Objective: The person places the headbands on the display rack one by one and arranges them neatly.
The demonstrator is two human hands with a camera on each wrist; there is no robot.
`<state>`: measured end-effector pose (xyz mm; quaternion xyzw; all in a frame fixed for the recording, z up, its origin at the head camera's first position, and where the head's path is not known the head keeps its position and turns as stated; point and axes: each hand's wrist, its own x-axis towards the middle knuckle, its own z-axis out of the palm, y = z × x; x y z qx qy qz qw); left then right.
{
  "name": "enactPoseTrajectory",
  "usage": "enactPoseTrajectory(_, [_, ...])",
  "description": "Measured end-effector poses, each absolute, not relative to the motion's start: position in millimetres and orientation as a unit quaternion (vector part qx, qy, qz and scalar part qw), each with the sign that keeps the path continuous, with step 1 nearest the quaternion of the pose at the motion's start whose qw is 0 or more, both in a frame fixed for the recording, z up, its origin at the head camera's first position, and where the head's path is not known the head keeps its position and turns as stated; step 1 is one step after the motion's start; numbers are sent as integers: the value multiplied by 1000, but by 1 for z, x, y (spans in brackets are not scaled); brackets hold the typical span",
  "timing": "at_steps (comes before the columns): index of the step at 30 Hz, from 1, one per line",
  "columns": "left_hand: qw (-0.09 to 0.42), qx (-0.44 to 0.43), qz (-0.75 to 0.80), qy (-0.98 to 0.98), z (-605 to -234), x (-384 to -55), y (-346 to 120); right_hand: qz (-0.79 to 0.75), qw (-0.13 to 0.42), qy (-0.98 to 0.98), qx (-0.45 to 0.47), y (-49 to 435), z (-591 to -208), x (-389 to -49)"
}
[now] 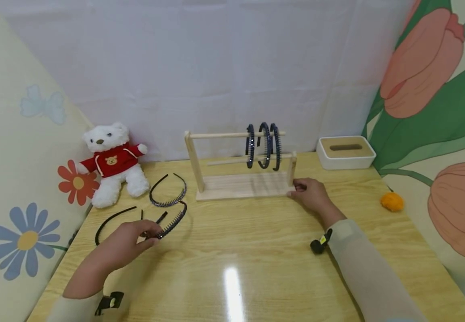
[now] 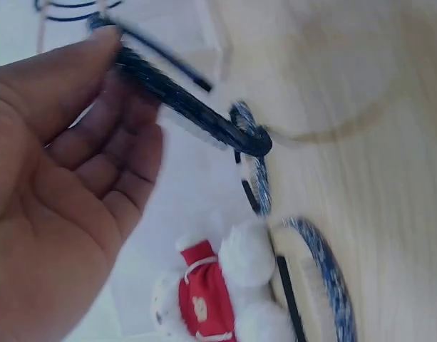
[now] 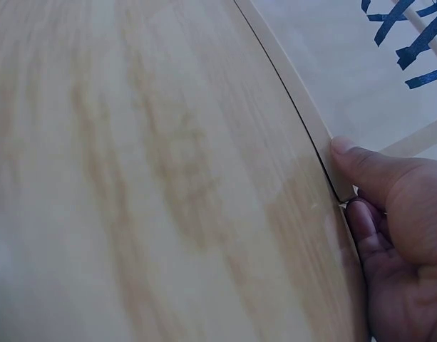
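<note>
The left hand (image 1: 129, 241) pinches a toothed headband (image 1: 173, 224) at near left; a careless lift could snag the loose headband (image 1: 167, 204) beyond. The right hand (image 1: 313, 195) grips the wooden rack (image 1: 240, 186) at its right end; jolting might slide the hanging headbands (image 1: 250, 147) off the upper rod (image 1: 216, 135).
</note>
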<state>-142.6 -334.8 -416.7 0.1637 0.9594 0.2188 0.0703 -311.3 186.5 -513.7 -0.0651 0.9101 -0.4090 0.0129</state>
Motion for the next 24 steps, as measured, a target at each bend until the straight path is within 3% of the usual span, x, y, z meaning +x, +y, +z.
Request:
enactPoseTrajectory(7, [68,58,442,893,-399,-150,-326,-415,30,907,-61,187,-512,-311])
enactPoseTrajectory(14, [86,-6,766,637,-399,-170,-316,-420,27,905,-60,187,-514,-310])
enactPoseTrajectory(24, [16,-23,827,561,-359,-195,-294,-422,28,905,-57,186,-512,-310])
